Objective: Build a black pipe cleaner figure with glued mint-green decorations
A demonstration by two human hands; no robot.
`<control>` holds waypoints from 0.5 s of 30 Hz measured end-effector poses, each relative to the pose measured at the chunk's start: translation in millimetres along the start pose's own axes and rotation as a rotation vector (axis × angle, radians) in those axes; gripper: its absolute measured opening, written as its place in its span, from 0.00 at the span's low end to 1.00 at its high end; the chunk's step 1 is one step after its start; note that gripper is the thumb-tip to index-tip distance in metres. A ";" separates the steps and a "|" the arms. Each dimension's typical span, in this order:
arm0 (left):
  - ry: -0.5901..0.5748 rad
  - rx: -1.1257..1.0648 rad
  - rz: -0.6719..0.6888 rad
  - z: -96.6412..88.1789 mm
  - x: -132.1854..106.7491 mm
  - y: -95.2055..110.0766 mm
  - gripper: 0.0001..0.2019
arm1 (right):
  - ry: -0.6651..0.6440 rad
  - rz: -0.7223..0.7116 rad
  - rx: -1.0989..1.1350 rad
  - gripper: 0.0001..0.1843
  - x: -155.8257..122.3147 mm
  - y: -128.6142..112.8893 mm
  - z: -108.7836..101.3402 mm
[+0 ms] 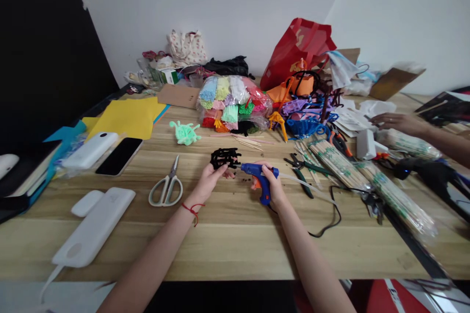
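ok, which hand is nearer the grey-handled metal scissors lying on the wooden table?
Left. The left hand sits just right of the scissors, holding a black pipe-cleaner piece. The right hand, gripping the blue glue gun, is farther right.

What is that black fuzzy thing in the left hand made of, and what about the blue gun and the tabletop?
The black piece, held by the left hand, looks like twisted pipe cleaners: fuzzy, matte strands bent into an open lattice. The glue gun in the right hand seems to be moulded plastic, smooth and slightly glossy blue with an orange trigger. The table shows pale wood grain in planks; solid or laminate, I cannot tell.
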State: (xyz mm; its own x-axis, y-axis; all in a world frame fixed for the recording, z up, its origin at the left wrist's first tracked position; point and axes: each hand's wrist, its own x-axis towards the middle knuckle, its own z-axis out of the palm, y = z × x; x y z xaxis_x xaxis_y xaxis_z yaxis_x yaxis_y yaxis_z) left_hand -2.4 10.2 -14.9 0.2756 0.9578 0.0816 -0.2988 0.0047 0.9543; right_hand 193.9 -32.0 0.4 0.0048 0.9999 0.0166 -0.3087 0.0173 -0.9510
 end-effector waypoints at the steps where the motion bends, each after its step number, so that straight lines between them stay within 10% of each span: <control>1: -0.005 0.000 0.004 -0.4 0.3 -0.2 0.21 | 0.002 -0.004 -0.002 0.16 -0.1 0.1 0.5; 15: -0.007 -0.002 0.020 2.4 -0.2 1.7 0.19 | -0.003 -0.033 -0.028 0.16 -0.2 0.6 1.2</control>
State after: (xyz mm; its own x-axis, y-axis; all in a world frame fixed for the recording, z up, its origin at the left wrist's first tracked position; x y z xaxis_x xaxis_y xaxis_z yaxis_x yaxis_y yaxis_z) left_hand -0.8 9.3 -12.7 0.2763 0.9556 0.1022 -0.3065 -0.0132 0.9518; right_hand 192.5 -32.2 0.2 0.0114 0.9987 0.0491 -0.2820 0.0503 -0.9581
